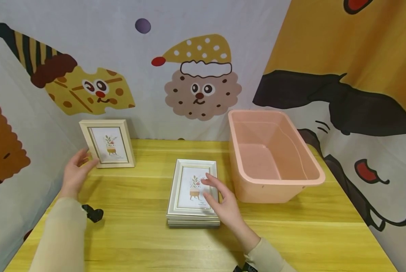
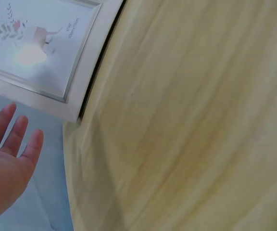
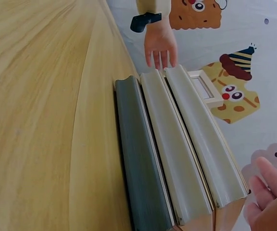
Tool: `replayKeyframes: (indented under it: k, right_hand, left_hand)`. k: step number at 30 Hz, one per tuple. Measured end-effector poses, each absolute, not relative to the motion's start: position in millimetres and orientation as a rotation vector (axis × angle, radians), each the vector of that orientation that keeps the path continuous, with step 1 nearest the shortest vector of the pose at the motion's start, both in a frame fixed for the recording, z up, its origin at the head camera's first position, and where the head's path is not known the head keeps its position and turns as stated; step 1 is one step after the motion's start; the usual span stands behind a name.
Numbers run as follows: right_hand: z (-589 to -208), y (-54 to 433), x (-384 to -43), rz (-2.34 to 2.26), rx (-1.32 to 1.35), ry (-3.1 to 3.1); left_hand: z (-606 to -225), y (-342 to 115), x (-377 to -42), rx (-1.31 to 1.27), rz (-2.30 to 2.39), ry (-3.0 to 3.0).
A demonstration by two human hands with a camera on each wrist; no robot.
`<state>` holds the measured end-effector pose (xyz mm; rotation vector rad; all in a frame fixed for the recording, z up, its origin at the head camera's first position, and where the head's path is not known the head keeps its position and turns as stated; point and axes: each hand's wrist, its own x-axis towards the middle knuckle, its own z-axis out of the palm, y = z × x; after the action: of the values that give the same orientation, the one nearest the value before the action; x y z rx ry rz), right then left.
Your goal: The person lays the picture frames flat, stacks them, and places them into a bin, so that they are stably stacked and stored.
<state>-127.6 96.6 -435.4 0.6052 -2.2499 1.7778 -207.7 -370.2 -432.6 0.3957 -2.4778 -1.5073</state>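
Note:
A cream picture frame (image 1: 110, 145) with a potted-plant print stands upright at the back left. My left hand (image 1: 74, 173) is at its lower left corner, with fingers loosely spread; in the left wrist view the palm faces the frame's edge. Three frames lie piled flat mid-table, a white picture frame (image 1: 194, 190) with the same print on top. Side on, the right wrist view shows a dark grey-green frame (image 3: 143, 159) lowest, under two pale ones. Over the pile's right side hovers my right hand (image 1: 229, 207), thumb and fingers apart and nothing between them.
A pink plastic bin (image 1: 274, 189) sits right of the pile, with nothing in it. Behind the wooden table (image 1: 131, 241) hangs a cartoon-printed cloth (image 1: 196, 22), which also covers both sides. Dark wrist cameras (image 1: 94, 214) are strapped over the sleeves.

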Motion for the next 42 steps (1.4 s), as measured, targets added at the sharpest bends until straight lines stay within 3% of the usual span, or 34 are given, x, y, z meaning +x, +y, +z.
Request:
replayKeyframes:
  k: [10, 17, 28, 42]
  right_hand:
    - [-432, 96, -125, 1.782, 0.603, -2.225]
    - [-403, 92, -111, 1.726, 0.648, -2.225]
    - [-436, 90, -130, 1.746, 0.696, -2.172]
    - [-426, 64, -136, 1.794, 0.774, -2.125]
  left_hand:
    - [-430, -369, -219, 0.401, -1.644, -2.447]
    - [-430, -362, -226, 0.307, -1.716, -2.415]
    - [-440, -356, -218, 0.374, -1.808, -2.144]
    - [-453, -337, -217, 0.471, -1.913, -1.7]
